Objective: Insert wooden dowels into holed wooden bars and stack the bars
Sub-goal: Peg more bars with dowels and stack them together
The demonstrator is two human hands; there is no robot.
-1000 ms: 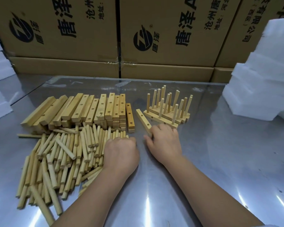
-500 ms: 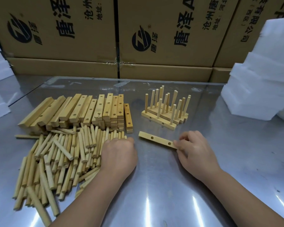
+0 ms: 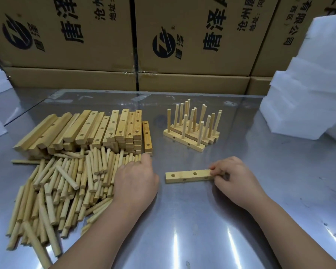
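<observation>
- Dowels (image 3: 66,183) heaped at left: light, stiff, likely to roll; pinch mid-length.
- Left hand (image 3: 136,183) rests on them, fingers curled; a hold cannot be told.
- Holed bar (image 3: 188,176) lies flat, centre: rigid, light.
- Right hand (image 3: 235,179) pinches its right end.

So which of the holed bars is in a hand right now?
The lone bar lying flat near the front, its right end pinched by the right hand; the rest sit piled at left or doweled behind.
</observation>
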